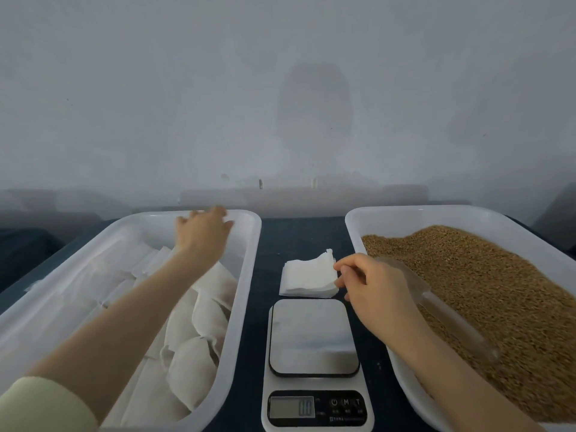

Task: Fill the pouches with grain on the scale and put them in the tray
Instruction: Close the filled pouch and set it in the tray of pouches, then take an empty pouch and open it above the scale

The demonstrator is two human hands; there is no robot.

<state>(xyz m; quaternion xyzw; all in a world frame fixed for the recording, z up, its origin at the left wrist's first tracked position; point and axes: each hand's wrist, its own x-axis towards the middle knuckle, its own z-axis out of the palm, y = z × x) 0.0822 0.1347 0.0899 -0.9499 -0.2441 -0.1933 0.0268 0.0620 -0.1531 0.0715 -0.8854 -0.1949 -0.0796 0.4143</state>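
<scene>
Scale [313, 336] sits bare, nearest me. R hand [374, 285], just behind it, fingers curled, pinches edge of empty pouch stack [307, 277]. L hand [202, 232], left of scale, spread, holds nothing above tray [253, 244] w/ filled pouches [193, 363]. Grain [483, 291] lies right of scale. Step looks like fetching a fresh pouch; nxt I'd peel just one.

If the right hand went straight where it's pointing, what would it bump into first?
Likely the pouch stack: the right hand points left, its fingers right beside the stack's edge. Touching or not is unclear.
</scene>
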